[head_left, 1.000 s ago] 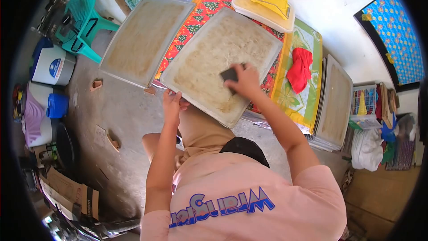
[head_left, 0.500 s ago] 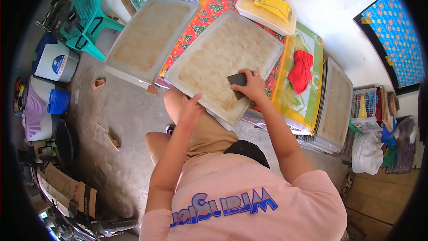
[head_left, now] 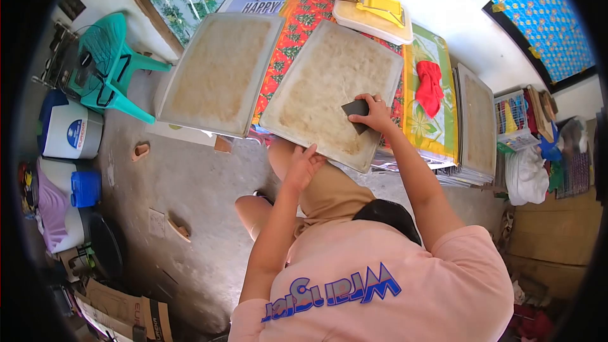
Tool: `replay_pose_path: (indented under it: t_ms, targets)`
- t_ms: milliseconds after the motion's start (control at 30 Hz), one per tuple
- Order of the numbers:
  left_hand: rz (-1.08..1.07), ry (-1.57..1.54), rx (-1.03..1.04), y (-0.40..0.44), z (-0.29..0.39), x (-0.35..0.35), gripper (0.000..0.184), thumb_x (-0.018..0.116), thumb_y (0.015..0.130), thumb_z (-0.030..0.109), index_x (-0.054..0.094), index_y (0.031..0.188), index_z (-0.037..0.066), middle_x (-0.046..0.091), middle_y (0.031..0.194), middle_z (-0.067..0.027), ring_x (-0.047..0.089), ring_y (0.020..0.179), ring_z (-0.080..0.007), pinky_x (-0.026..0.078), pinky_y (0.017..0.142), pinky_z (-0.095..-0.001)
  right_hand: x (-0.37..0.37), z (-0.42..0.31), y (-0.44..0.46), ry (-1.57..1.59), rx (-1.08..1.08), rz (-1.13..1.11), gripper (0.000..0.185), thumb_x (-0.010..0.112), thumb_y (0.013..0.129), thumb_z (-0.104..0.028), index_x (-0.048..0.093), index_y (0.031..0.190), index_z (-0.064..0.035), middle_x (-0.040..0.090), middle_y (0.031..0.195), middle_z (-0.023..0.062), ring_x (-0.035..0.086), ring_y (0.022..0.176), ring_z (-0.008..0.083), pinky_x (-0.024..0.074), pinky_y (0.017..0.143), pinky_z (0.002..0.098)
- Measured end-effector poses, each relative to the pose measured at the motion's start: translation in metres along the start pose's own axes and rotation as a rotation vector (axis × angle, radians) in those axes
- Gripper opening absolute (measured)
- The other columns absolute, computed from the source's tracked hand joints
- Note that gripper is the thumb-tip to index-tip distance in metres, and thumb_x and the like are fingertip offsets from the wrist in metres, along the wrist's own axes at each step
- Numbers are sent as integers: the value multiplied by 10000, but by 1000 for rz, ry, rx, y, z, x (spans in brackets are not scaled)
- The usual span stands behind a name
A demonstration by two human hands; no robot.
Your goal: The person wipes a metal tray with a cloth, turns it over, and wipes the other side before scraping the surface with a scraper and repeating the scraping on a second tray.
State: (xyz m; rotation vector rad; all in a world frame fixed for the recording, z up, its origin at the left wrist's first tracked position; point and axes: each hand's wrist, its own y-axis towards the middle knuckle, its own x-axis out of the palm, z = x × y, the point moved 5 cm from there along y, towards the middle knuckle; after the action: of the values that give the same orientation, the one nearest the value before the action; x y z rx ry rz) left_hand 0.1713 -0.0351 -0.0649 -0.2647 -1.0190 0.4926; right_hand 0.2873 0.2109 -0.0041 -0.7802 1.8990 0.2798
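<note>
A flat tray-like panel [head_left: 335, 82] with a mottled beige face lies tilted on the table, its near corner jutting over the edge. My right hand [head_left: 373, 113] grips a dark rectangular pad [head_left: 356, 111] against the panel's lower right part. At the near edge, my left hand [head_left: 305, 164] holds the panel's rim, thumb on top and the other fingers partly below. To the left lies a second similar panel [head_left: 218, 76]. A red cloth [head_left: 429, 88] rests on the green and yellow cover to the right.
A white container [head_left: 372, 16] with a yellow tool [head_left: 381, 6] stands at the back. Several stacked panels [head_left: 476, 120] are at the table's right. A green chair [head_left: 117, 69], a cooler [head_left: 75, 128] and a blue jug [head_left: 85, 189] stand left.
The view has shifted. My right hand has moved slightly with the pad over the panel's lower right. My left hand has moved right along the near edge.
</note>
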Motion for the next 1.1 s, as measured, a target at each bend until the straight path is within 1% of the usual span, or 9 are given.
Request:
replay_pose_path:
  t_ms: [67,167,267,367,533,767,867,1000,1100]
  targets:
    - [-1,-35,-98,-9,-8,2,333,547,982,145,390,1274,119,603,1136,-87,635,1001,-240,541,884,-400,1,1,0,-1,2,15,742,797,597,-603,578,1237,-300,522,1224,117,475,1217,338,322,978,504]
    - [22,-37,-114,-19,-24,17,312,525,991,144,386,1269,128,597,1134,-83,634,1010,-251,542,884,-406,1,0,-4,-10,0,33,735,792,606,-606,578,1237,-296,519,1230,125,476,1211,351,335,974,505]
    - [46,-6,-98,-17,-31,38,326,518,991,134,386,1288,112,588,1186,-96,635,1017,-256,540,882,-412,-1,-4,-6,-50,-26,36,721,778,633,-617,575,1246,-296,510,1252,144,480,1205,370,361,966,515]
    - [-2,-32,-103,-1,-44,36,427,529,975,109,334,1355,133,542,1282,-110,617,1063,-240,515,907,-416,-2,-5,-8,-58,-66,-16,743,773,626,-615,568,1261,-288,500,1293,171,449,1250,370,334,996,514]
    - [60,60,6,8,-48,21,399,536,965,108,400,1339,83,580,1265,-114,643,1049,-237,545,871,-411,-30,-12,-5,-238,-122,-66,700,801,640,-526,575,1260,-293,480,1331,206,445,1257,373,350,984,509]
    - [116,-30,44,2,-51,30,328,530,972,125,443,1280,53,647,1125,-103,683,907,-204,589,772,-370,-32,-26,-19,-258,-409,171,441,790,673,-469,680,1054,-275,534,1186,132,506,1086,323,351,910,469]
    - [115,8,30,3,-51,29,324,522,976,124,438,1277,40,641,1144,-116,682,931,-219,590,793,-386,-38,-20,-11,-248,-385,279,352,785,679,-463,703,972,-286,554,1113,95,499,1048,287,339,866,446]
    - [130,24,58,2,-48,35,375,515,974,138,421,1320,28,620,1211,-135,671,1018,-252,586,843,-408,-34,-36,-21,-279,-555,285,343,788,678,-441,700,966,-277,552,1060,89,501,1028,283,334,848,440]
    - [123,57,43,2,-49,31,360,502,982,135,428,1313,13,609,1226,-149,664,1036,-258,585,850,-409,-44,-28,-6,-292,-408,276,330,786,685,-427,694,964,-277,550,1062,87,500,1024,276,332,849,442]
